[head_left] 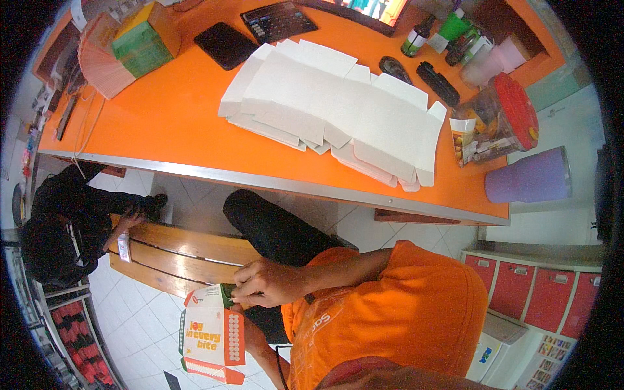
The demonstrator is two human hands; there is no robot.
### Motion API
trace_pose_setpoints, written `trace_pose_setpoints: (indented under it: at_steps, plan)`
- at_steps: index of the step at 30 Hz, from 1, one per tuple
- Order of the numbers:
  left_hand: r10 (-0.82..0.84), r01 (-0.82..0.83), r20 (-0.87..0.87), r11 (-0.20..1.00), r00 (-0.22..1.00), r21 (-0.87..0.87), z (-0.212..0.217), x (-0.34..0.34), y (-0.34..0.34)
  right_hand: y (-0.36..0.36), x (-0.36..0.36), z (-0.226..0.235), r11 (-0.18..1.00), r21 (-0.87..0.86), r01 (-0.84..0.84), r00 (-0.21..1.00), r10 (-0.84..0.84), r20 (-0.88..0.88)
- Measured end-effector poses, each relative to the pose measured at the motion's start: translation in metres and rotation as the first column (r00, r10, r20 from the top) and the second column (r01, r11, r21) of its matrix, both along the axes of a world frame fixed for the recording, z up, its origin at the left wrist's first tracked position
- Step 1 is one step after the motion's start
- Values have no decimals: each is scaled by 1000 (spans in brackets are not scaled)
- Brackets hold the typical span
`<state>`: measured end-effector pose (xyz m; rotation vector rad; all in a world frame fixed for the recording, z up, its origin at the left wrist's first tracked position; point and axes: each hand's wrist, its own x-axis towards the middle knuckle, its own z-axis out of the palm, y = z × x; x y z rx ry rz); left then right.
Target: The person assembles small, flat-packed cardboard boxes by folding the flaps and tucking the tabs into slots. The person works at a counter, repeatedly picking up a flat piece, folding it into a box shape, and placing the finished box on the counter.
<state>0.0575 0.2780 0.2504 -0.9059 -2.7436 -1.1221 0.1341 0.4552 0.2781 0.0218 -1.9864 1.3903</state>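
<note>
A partly folded cardboard carton, white with orange-red and green printed panels, is held low beside the wooden bench. My left hand supports it from behind at its near side; most of those fingers are hidden by the carton. Over the carton's upper corner, my right hand has its fingers curled and pinched at the dark green flap. Flat, unprinted-side-up white carton blanks lie in an overlapping pile on the orange table.
Around the pile stand a calculator, a black tablet-like slab, a stapler, a red-lidded jar and a purple tumbler. Someone in black sits at the far end of the slatted bench. Red lockers line the right.
</note>
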Motion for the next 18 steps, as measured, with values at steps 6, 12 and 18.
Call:
trace_pose_setpoints:
  at_steps: [6, 12, 18]
  plan:
    - [-12, 2, 120, 997, 993, 80, 1, -3, -2, -2, 7, 15, 998, -9, -67, 998, 67, 20]
    - [-100, -96, 497, 931, 862, 352, 4, -7, 0, -2, 5, 15, 996, 77, -48, 999, 47, 8]
    - [-241, -214, 707, 845, 665, 490, 2, -8, -2, 8, -4, 14, 995, -14, 95, 994, -95, -48]
